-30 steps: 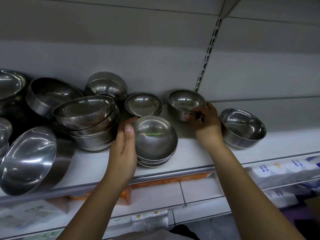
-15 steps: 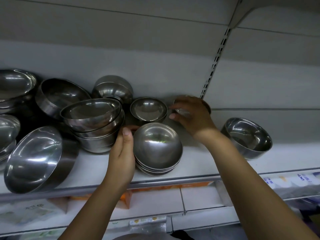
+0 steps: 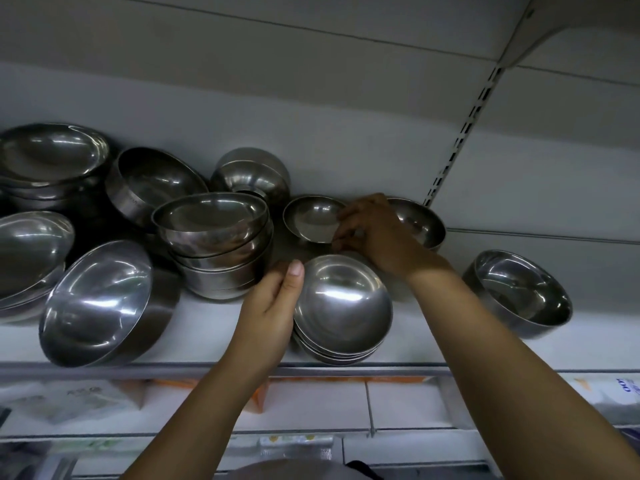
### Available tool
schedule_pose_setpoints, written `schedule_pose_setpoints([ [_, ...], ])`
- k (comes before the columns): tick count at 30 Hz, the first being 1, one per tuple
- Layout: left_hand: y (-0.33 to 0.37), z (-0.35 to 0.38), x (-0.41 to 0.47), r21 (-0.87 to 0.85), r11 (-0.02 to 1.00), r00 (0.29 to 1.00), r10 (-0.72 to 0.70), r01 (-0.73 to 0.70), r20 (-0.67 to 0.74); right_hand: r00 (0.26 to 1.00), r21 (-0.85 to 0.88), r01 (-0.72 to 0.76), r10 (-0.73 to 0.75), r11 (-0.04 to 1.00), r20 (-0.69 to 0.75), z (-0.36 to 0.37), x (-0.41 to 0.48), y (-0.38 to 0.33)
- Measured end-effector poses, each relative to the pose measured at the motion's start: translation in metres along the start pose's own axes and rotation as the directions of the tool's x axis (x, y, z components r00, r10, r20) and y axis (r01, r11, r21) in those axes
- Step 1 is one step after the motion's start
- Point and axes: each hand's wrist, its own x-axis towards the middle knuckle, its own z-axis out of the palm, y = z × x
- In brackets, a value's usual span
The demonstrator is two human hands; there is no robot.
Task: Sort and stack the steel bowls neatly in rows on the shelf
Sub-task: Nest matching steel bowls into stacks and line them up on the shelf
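Note:
A short stack of small steel bowls [image 3: 343,306] sits tilted at the front of the white shelf [image 3: 433,337]. My left hand [image 3: 273,306] cups the stack's left side, thumb up against its rim. Behind it, my right hand [image 3: 374,230] pinches the right rim of a single small bowl [image 3: 310,218] near the back wall. Another bowl [image 3: 424,220] stands just behind my right hand, partly hidden by it. A lone medium bowl [image 3: 519,292] lies tilted farther right.
Left of my hands stand a stack of medium bowls [image 3: 214,244], an upturned bowl [image 3: 252,174], a large tilted bowl [image 3: 100,303] at the front edge and more bowl stacks [image 3: 52,161] at far left. A slotted upright [image 3: 460,133] runs up the back wall. Packaged goods lie on lower shelves.
My right hand left the back-right bowl and moved left onto the single small bowl's rim. My left hand stayed on the small stack. The view has tilted upward.

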Motion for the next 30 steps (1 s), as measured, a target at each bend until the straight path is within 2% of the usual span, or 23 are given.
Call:
schedule_pose_setpoints([
  [5,0.001,-0.001,0.000,-0.007,1.000,1.000,0.021,-0.021,0.011,0.995,0.094,0.017,-0.008,0.995,-0.095,0.002,0.002,0.003],
  [12,0.000,0.001,0.000,0.021,0.999,0.999,-0.034,0.034,-0.010,0.982,0.189,-0.032,0.066,0.981,-0.178,-0.004,-0.007,-0.011],
  [16,-0.001,0.003,-0.001,-0.006,1.000,0.999,-0.031,0.031,-0.013,0.953,0.293,-0.045,0.129,0.955,-0.275,-0.016,-0.026,-0.028],
  [20,0.000,0.005,-0.005,0.008,0.999,0.999,-0.033,0.033,0.031,0.921,0.268,0.081,0.031,0.960,-0.389,-0.022,-0.058,-0.041],
  [24,-0.004,0.000,-0.001,-0.021,1.000,0.998,-0.002,0.004,0.060,0.925,0.429,0.072,0.100,0.901,-0.367,-0.024,-0.094,-0.052],
  [30,0.004,0.004,-0.006,-0.025,0.999,0.997,0.024,-0.022,0.075,0.893,0.217,0.255,-0.144,0.942,-0.426,-0.027,-0.121,-0.050],
])
